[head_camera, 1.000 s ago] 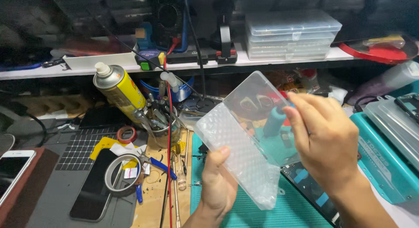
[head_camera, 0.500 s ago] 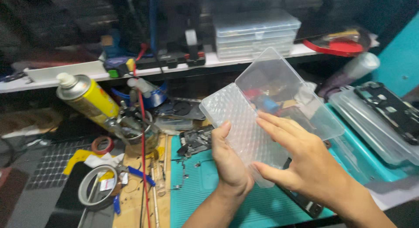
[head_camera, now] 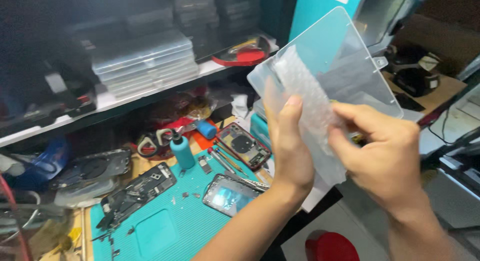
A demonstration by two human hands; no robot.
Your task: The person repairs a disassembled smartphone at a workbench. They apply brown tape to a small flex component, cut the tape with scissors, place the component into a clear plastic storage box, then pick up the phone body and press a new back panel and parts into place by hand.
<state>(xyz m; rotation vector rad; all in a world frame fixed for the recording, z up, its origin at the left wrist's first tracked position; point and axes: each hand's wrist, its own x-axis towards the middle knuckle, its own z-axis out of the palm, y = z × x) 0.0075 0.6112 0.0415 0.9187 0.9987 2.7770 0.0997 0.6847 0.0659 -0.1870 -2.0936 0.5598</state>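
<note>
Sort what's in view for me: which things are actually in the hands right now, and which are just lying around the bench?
In hand:
left hand and right hand, both on the clear plastic case
bubble wrap, between the hands

Lying about:
teal work mat
blue bottle
opened phone housings
stack of clear boxes on the shelf

The left hand [head_camera: 290, 151] covers the lower part of the bubble wrap [head_camera: 305, 91], and the right hand's fingers [head_camera: 360, 116] hide where they pinch it. Behind the fingers, the clear plastic lid [head_camera: 345, 56] blurs whatever lies beyond (dark shapes only). Below the fingers, the red round object [head_camera: 330, 247] is cut off by the bottom edge.
</note>
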